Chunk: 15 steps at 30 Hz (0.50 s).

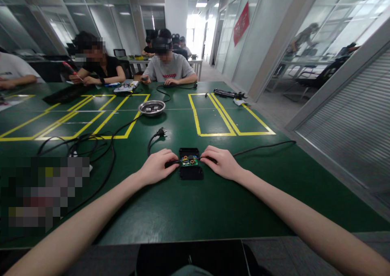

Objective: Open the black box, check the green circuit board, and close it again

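Note:
A small black box (191,164) lies open on the green table (195,203) in front of me, with a green circuit board and copper coils showing inside. My left hand (157,165) is curled at the box's left side, fingers pinched on a black cable there. My right hand (221,161) is curled at the right side, gripping the black cable (265,146) that runs off to the right. A black plug (160,132) on a cable lies just beyond the box.
A metal bowl (151,107) with small parts stands beyond. Tangled black cables (88,144) lie at left. Yellow tape marks rectangles (213,117) on the table. A black tool (228,93) lies far right. Other people sit at the far edge.

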Each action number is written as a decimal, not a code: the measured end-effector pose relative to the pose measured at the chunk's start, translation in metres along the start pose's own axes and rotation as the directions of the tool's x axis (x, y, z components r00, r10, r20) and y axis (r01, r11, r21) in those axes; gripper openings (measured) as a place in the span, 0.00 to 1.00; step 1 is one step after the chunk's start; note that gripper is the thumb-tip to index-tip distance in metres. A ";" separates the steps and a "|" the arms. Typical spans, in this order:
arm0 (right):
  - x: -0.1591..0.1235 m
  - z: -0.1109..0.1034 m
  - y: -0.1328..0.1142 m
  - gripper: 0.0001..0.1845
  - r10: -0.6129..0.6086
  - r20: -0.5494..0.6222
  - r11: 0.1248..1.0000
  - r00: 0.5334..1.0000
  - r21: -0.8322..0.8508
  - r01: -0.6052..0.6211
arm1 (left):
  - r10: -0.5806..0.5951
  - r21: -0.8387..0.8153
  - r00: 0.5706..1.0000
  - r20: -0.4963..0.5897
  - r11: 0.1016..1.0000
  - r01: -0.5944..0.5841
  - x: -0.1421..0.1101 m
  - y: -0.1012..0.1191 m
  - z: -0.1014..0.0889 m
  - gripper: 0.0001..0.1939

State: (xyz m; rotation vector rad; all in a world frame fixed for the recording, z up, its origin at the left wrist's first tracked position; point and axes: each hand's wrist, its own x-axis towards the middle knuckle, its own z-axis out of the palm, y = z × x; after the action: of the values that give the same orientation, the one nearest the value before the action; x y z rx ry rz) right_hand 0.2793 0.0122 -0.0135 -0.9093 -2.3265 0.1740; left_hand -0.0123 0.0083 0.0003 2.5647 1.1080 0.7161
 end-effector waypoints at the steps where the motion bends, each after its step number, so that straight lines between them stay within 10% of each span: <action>1: 0.000 -0.001 -0.001 0.11 -0.001 -0.004 1.000 1.000 0.008 0.001 | 0.005 -0.013 1.000 0.016 1.000 -0.005 0.000 -0.002 -0.001 0.07; 15: -0.007 -0.023 -0.013 0.15 -0.261 0.028 0.961 0.965 -0.086 0.262 | 0.223 0.073 0.973 0.053 0.971 -0.226 -0.004 0.010 -0.020 0.17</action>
State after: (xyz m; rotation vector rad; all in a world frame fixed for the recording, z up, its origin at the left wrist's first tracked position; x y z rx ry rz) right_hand 0.2897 -0.0046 0.0059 -0.6344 -2.4587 -0.0336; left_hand -0.0192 -0.0004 0.0205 2.7893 0.8565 0.6743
